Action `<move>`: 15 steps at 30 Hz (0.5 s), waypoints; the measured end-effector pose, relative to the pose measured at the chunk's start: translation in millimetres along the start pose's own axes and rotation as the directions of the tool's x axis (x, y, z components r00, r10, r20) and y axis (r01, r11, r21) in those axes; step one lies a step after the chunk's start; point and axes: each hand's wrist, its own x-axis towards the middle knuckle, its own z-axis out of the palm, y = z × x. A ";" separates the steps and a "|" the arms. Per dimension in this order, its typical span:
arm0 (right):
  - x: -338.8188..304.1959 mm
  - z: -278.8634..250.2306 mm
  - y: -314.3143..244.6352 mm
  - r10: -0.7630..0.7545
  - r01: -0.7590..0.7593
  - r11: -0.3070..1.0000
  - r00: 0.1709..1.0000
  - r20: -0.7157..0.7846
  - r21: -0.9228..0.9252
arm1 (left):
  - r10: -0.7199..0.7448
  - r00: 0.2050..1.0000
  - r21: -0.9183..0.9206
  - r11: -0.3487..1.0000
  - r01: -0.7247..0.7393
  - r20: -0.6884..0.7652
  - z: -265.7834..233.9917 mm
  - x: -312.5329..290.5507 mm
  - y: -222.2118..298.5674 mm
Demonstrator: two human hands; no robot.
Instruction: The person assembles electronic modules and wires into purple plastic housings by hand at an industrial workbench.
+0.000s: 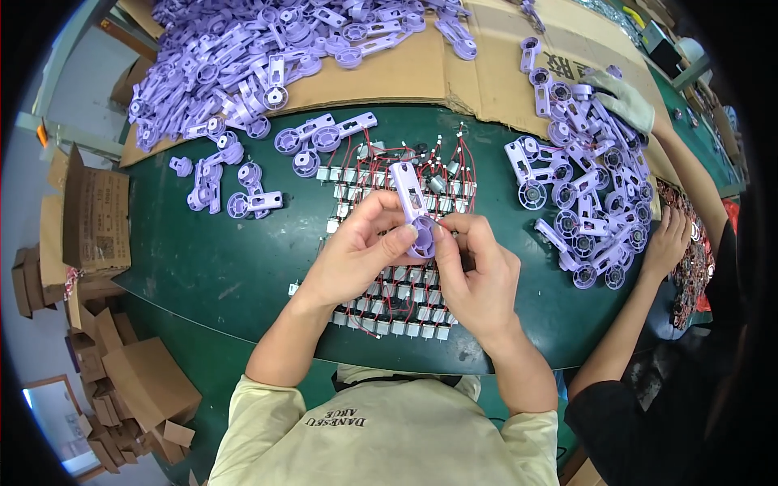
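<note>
A lavender plastic housing (408, 188), with a long slotted handle and a round ring end, is held upright in front of me. My left hand (350, 257) grips it by the ring end, thumb in front. My right hand (485, 279) is closed in a pinch at the ring's right side, where a thin dark bit shows between the fingertips; I cannot make out what it is. Beneath both hands lie rows of small silver motors (397, 328) with red wires, partly hidden by my hands.
A big heap of lavender housings (235, 61) covers cardboard (478, 77) at the back. Several loose housings (251, 202) lie left on the green table (211, 275). At right, a co-worker's gloved hand (628, 101) touches another pile (600, 194). Cardboard boxes (150, 381) stand lower left.
</note>
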 end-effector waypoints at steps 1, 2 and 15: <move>-0.1 0.3 1.4 0.001 -0.001 1.000 1.000 -0.002 -0.001 | -0.004 1.000 -0.002 1.000 0.004 0.013 0.5 0.5 0.2; 0.1 1.4 4.0 -0.059 0.059 0.998 0.998 -0.028 -0.013 | -0.008 1.000 -0.004 1.000 0.008 0.027 0.9 0.9 0.1; 3.3 -0.7 2.3 -0.180 0.178 0.982 0.983 -0.022 -0.054 | 0.025 0.999 0.028 0.999 -0.026 0.027 3.5 0.1 2.2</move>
